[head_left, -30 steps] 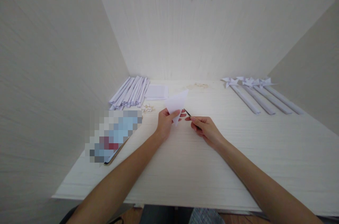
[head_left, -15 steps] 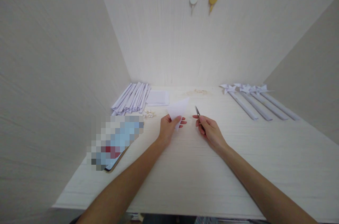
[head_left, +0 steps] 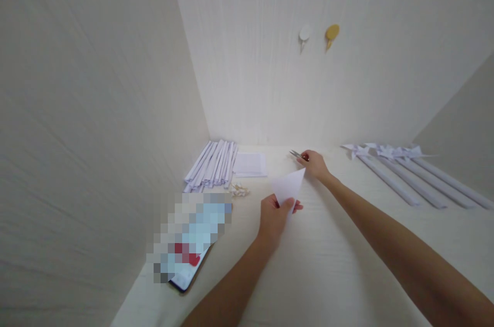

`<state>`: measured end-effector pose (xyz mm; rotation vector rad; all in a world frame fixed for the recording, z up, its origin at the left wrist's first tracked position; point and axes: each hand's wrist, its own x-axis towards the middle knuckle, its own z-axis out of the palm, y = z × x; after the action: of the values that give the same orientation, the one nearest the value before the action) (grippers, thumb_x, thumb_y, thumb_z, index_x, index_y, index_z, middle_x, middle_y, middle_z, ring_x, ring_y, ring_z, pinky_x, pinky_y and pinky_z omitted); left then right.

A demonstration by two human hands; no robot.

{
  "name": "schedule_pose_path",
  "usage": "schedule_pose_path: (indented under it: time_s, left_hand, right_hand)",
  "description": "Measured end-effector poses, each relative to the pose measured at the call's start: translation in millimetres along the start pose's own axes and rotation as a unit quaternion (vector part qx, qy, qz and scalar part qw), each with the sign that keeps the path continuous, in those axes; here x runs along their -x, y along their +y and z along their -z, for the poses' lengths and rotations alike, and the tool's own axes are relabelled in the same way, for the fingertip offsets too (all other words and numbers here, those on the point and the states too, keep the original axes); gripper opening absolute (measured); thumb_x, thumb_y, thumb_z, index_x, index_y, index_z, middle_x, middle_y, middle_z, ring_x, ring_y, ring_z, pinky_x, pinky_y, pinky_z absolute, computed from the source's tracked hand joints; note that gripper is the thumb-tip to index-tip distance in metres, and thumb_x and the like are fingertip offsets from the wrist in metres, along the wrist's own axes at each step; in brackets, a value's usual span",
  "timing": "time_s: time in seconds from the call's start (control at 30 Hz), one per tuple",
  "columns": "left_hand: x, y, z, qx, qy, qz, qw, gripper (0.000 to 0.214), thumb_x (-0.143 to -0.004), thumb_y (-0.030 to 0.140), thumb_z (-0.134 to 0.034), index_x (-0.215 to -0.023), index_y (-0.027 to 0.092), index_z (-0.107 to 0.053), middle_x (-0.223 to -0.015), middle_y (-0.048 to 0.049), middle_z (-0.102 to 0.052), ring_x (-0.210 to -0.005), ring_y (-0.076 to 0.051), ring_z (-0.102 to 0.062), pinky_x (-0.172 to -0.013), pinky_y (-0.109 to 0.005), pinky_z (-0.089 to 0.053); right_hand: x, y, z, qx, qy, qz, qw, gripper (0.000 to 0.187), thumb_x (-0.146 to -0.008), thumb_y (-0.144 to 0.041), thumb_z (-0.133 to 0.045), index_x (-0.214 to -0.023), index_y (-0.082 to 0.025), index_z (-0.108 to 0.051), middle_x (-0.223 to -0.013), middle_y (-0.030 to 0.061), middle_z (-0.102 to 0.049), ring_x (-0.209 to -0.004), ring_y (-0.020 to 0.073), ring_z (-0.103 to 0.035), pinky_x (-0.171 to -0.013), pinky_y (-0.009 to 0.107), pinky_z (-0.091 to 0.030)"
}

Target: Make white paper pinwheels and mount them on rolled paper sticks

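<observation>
My left hand (head_left: 275,216) is closed on a white piece of paper (head_left: 288,186), folded into a triangle, its thumb across the front and one point up to the right. Farther back near the wall, my right hand (head_left: 314,163) grips small scissors (head_left: 297,154), with the metal blades pointing left and the handles mostly hidden in the fingers. The paper and the scissors are apart. To the left of the scissors lies a stack of square paper sheets (head_left: 250,164). A small heap of pale bits (head_left: 240,190), too small to name, sits in front of that stack.
Rolled paper sticks (head_left: 213,165) are piled at the back left, with a phone (head_left: 189,270), partly pixelated, in front. Several paper pinwheels on paper sticks (head_left: 389,175) lie at the right. A white hook (head_left: 304,33) and a yellow hook (head_left: 332,32) are on the back wall.
My right hand has moved away toward the back wall with the scissors, whose blades have swung to point left. My left hand still holds the folded paper. The whole view has shifted.
</observation>
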<state>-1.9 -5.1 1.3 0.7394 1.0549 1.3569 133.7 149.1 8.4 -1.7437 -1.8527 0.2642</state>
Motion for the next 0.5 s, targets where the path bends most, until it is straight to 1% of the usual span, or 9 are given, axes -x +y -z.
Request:
schedule_pose_path:
  time_s: [0.1,0.23,0.4,0.5]
  left_hand:
    - [-0.2,0.7,-1.3,-0.001,0.004,0.000,1.000,0.006,-0.061,0.015,-0.061,-0.057,0.011,-0.060,-0.055,-0.0043,-0.064,-0.054,-0.015,-0.062,-0.055,-0.024,-0.045]
    - [-0.4,2.4,-2.5,0.002,-0.006,0.007,1.000,0.006,-0.061,0.014,-0.059,-0.056,0.012,-0.060,-0.055,-0.0039,-0.064,-0.053,-0.014,-0.061,-0.053,-0.023,-0.044]
    - [-2.3,2.2,-3.3,-0.001,-0.015,0.026,1.000,0.007,-0.059,0.017,-0.061,-0.055,0.011,-0.060,-0.054,-0.0049,-0.063,-0.052,-0.015,-0.061,-0.051,-0.023,-0.044]
    - [-3.3,2.3,-3.4,0.012,-0.001,0.034,0.999,0.005,-0.058,0.016,-0.061,-0.057,0.011,-0.059,-0.055,-0.0043,-0.062,-0.049,-0.014,-0.060,-0.050,-0.022,-0.044]
  right_hand:
    - [-9.9,-0.3,-14.1,0.017,0.002,-0.011,1.000,0.015,-0.071,-0.021,-0.055,-0.075,-0.011,-0.065,-0.078,0.0124,-0.066,-0.070,0.0182,-0.056,-0.061,0.026,-0.037]
    - [-18.6,-0.8,-26.5,0.032,0.005,-0.024,0.999,0.014,-0.069,-0.022,-0.058,-0.074,-0.012,-0.067,-0.080,0.0126,-0.067,-0.071,0.0186,-0.058,-0.061,0.026,-0.038]
    - [-23.9,-0.8,-35.8,0.034,0.017,-0.046,0.998,0.017,-0.069,-0.023,-0.057,-0.079,-0.016,-0.069,-0.086,0.0114,-0.068,-0.078,0.0205,-0.060,-0.061,0.027,-0.041]
    - [-26.1,-0.7,-37.3,0.023,0.013,-0.065,0.998,0.018,-0.068,-0.024,-0.059,-0.080,-0.016,-0.070,-0.086,0.0112,-0.069,-0.078,0.0207,-0.061,-0.060,0.027,-0.042]
